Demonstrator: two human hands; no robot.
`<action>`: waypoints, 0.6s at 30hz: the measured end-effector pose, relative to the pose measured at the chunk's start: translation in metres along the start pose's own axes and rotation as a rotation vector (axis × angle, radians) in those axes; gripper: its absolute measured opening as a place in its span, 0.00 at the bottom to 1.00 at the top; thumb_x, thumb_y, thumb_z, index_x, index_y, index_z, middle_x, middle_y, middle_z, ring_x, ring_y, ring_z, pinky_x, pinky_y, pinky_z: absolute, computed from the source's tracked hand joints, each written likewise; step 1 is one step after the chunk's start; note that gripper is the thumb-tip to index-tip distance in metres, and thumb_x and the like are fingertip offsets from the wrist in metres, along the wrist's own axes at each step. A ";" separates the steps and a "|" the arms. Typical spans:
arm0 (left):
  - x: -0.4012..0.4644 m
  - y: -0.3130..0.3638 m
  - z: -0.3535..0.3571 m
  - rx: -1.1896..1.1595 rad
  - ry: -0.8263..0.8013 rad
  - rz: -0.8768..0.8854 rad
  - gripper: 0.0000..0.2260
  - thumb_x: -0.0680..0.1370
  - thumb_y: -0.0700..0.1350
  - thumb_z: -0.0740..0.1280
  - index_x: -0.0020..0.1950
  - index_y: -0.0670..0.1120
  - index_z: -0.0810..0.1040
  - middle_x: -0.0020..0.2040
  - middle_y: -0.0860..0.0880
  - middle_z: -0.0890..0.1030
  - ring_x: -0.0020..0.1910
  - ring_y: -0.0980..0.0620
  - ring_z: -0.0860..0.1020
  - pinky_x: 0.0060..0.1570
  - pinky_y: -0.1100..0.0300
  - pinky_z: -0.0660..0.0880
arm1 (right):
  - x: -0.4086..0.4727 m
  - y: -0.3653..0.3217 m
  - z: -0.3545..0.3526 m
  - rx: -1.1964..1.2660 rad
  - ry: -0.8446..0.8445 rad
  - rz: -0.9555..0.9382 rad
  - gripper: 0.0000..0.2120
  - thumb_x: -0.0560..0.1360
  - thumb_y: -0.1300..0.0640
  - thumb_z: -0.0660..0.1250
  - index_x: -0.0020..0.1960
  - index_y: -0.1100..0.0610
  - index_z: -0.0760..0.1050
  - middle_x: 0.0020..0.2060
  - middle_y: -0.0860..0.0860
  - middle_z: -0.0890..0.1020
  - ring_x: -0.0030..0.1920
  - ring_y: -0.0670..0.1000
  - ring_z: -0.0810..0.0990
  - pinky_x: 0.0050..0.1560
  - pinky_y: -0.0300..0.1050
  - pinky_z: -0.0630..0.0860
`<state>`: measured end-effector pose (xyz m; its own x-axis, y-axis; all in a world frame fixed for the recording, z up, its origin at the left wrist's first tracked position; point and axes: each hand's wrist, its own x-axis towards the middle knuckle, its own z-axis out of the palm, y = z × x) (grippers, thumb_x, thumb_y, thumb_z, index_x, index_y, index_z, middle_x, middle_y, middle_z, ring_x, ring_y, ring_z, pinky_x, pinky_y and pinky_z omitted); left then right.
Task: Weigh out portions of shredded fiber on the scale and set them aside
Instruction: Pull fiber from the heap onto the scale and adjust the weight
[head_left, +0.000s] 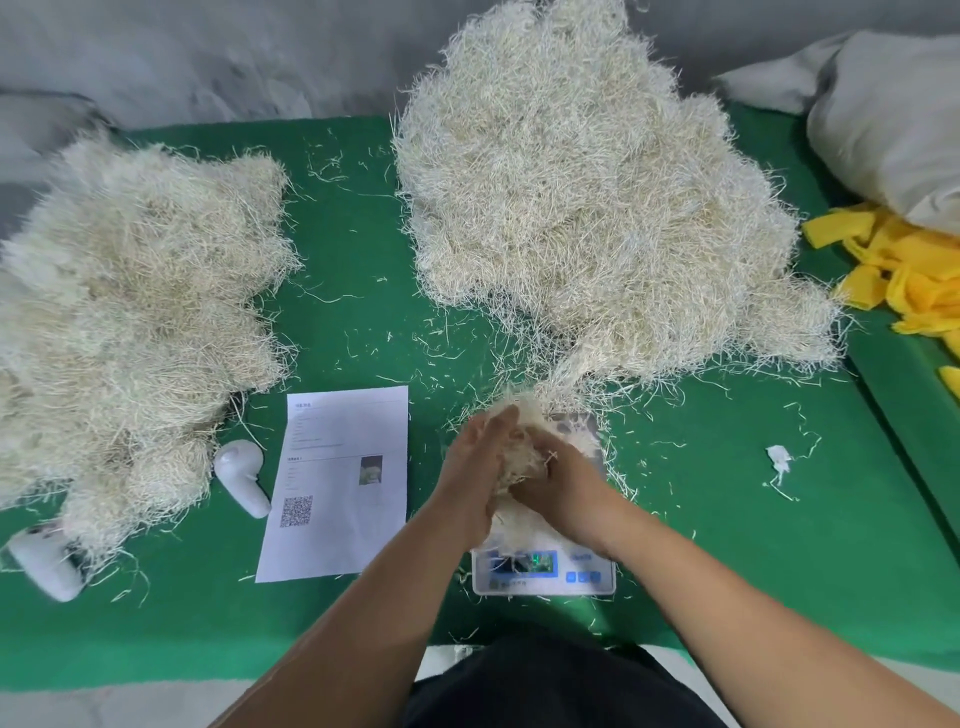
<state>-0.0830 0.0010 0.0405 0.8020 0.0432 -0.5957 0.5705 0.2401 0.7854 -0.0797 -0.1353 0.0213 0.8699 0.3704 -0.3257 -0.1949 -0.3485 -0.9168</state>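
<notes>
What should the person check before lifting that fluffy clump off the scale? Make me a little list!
1. Both hands on the clump: ok. The left hand and right hand cup the fiber clump between them.
2. Clump over the scale: ok.
3. Display shows the right weight: cannot tell, the digits are blurred.
4. Stray fiber touching the scale: not ok, the big pile reaches its far edge.
5. Room to set the portion aside: ok, bare green mat lies to the right.
6. Paper sheet out of the way: ok, it lies left of the scale.
</notes>
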 end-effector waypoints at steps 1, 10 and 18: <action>0.003 0.004 -0.001 -0.068 0.037 -0.009 0.18 0.78 0.58 0.72 0.65 0.52 0.79 0.54 0.48 0.87 0.50 0.45 0.87 0.44 0.54 0.81 | 0.000 -0.005 0.000 -0.012 0.109 -0.042 0.32 0.68 0.52 0.77 0.67 0.35 0.69 0.59 0.38 0.79 0.57 0.46 0.82 0.60 0.51 0.80; 0.014 0.021 0.000 0.006 0.135 0.262 0.15 0.84 0.53 0.63 0.57 0.42 0.80 0.50 0.42 0.85 0.43 0.47 0.83 0.36 0.55 0.79 | 0.000 -0.046 0.000 0.529 0.195 0.070 0.10 0.73 0.62 0.66 0.53 0.54 0.82 0.42 0.55 0.87 0.42 0.57 0.85 0.43 0.51 0.82; 0.003 0.031 0.014 -0.153 -0.078 0.205 0.20 0.75 0.63 0.71 0.62 0.55 0.82 0.58 0.42 0.85 0.51 0.44 0.86 0.40 0.52 0.83 | 0.019 -0.087 -0.002 0.198 0.290 -0.016 0.11 0.81 0.63 0.65 0.60 0.53 0.69 0.43 0.57 0.83 0.35 0.45 0.82 0.32 0.37 0.77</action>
<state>-0.0605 -0.0054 0.0660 0.9124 0.0327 -0.4079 0.3665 0.3780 0.8502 -0.0453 -0.1002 0.0951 0.9605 0.1049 -0.2578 -0.2395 -0.1605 -0.9576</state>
